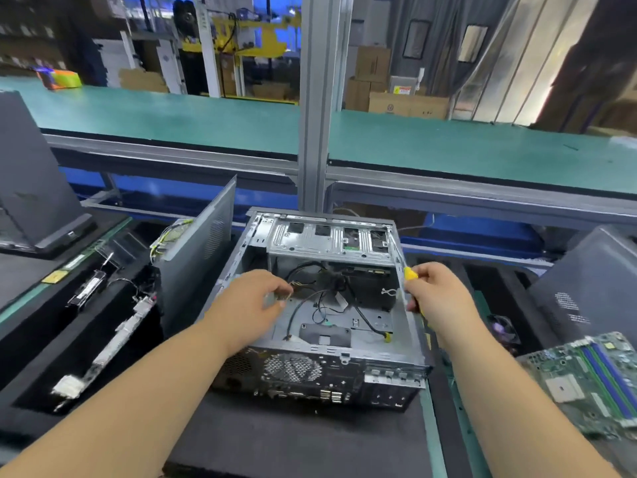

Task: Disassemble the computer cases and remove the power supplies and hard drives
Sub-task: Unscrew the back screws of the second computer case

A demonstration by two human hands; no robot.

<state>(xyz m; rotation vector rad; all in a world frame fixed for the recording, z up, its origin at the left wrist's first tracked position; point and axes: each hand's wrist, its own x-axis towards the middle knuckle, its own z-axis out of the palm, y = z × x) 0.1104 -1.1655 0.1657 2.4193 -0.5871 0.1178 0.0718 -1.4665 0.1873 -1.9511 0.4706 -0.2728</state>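
Note:
An open grey computer case [396,369] lies on its side on a black mat, its rear panel facing me. Loose black cables [320,298] run across its bare floor below a metal drive cage [327,241]. My left hand [251,301] reaches inside at the left and pinches a small cable connector [287,295] between thumb and fingers. My right hand [437,294] is at the case's right wall and grips a yellow-handled screwdriver [410,273], whose shaft points up toward the cage's right corner.
A removed side panel [203,243] leans against the case's left side. Loose parts and a cable bundle [103,343] lie on the mat at left. A green motherboard [593,377] lies at right beside another dark case [593,288]. A green conveyor belt [206,122] runs behind.

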